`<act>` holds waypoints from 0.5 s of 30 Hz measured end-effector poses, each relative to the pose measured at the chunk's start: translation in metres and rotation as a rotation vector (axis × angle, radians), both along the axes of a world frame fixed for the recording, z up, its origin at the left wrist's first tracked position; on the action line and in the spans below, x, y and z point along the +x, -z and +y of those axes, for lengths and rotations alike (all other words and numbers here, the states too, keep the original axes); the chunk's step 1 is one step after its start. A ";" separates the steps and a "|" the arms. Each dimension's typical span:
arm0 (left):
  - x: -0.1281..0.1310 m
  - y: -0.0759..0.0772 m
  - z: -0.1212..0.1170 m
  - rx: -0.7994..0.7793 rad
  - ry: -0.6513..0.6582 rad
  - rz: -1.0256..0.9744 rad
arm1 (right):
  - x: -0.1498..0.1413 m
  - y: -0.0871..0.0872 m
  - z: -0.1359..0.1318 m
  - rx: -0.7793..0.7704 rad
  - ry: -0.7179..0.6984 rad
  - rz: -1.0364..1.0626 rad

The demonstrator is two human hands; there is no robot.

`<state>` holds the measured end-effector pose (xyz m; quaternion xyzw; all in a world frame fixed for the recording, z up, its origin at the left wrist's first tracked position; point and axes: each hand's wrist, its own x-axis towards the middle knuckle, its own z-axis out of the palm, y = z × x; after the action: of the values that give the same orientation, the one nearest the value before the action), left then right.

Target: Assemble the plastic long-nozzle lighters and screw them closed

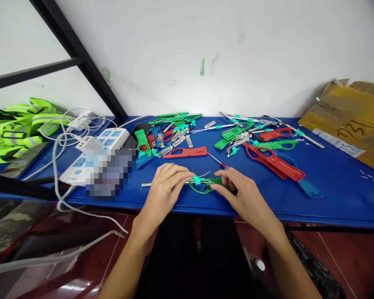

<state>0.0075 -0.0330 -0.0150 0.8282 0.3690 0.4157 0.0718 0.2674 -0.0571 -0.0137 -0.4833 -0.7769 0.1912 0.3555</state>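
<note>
- At the counter's (268,205) front: green shell (217,181), between the hands.
- Left hand (168,182): fingers pinching metal rod (146,184).
- Right hand (241,187): fingers gripping green shell.
- Judged part-way: rod at shell, apparently uncovered; loose shells (279,165) remain.

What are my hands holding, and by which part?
Left hand: slim silver metal rod, beside its teal tab. Right hand: green plastic looped casing, at its handle end.
</note>
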 end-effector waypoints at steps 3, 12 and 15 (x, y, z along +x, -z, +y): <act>0.001 0.001 -0.004 -0.053 -0.026 -0.057 | -0.001 0.001 -0.001 0.006 -0.021 -0.029; 0.001 0.004 -0.011 -0.012 0.027 0.074 | -0.001 0.006 -0.001 0.012 -0.092 -0.065; 0.001 0.005 -0.011 0.011 0.012 0.124 | -0.001 0.007 -0.001 0.014 -0.112 -0.076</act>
<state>0.0086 -0.0442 -0.0202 0.8548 0.3656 0.3654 0.0466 0.2662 -0.0583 -0.0204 -0.4434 -0.8170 0.1869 0.3177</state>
